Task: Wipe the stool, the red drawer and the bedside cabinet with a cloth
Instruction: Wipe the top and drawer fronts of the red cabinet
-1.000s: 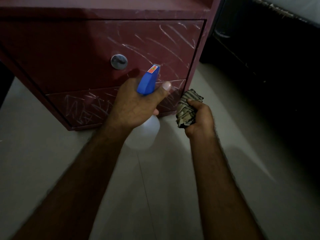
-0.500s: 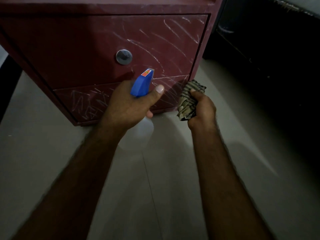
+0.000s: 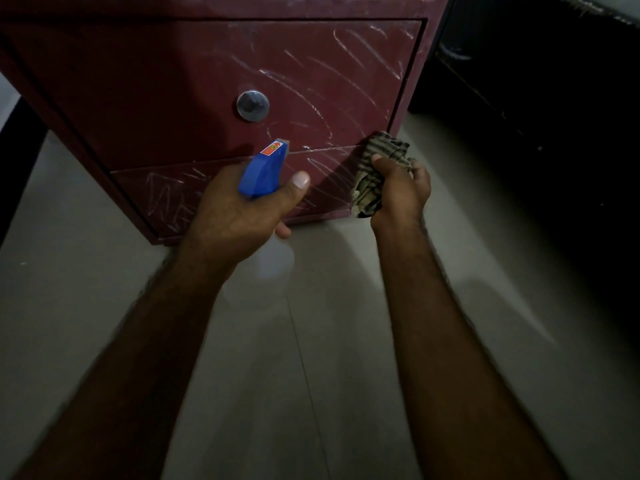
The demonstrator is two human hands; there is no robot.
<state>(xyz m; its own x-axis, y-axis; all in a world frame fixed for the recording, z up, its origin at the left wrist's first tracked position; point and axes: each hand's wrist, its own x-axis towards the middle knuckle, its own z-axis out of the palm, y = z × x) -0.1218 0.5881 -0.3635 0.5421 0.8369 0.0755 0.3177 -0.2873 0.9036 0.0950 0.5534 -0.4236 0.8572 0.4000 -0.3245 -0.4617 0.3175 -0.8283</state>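
Mid-frame, the left hand (image 3: 239,209) is curling its grip round a spray bottle (image 3: 265,169) aimed at the red drawer (image 3: 207,81); the right hand (image 3: 398,192) is clutching the cloth (image 3: 379,150) by the drawer's lower-right corner.

Both bare forearms stretch forward toward the red drawer (image 3: 207,91), side by side with a gap between them. The left hand (image 3: 239,209) is curled round the neck of a spray bottle (image 3: 265,171) in front of the drawer's lower middle, thumb laid out to the right. The right hand (image 3: 401,192) is fisted round a bunched cloth (image 3: 377,168) at the drawer's lower right corner, wrist straight.
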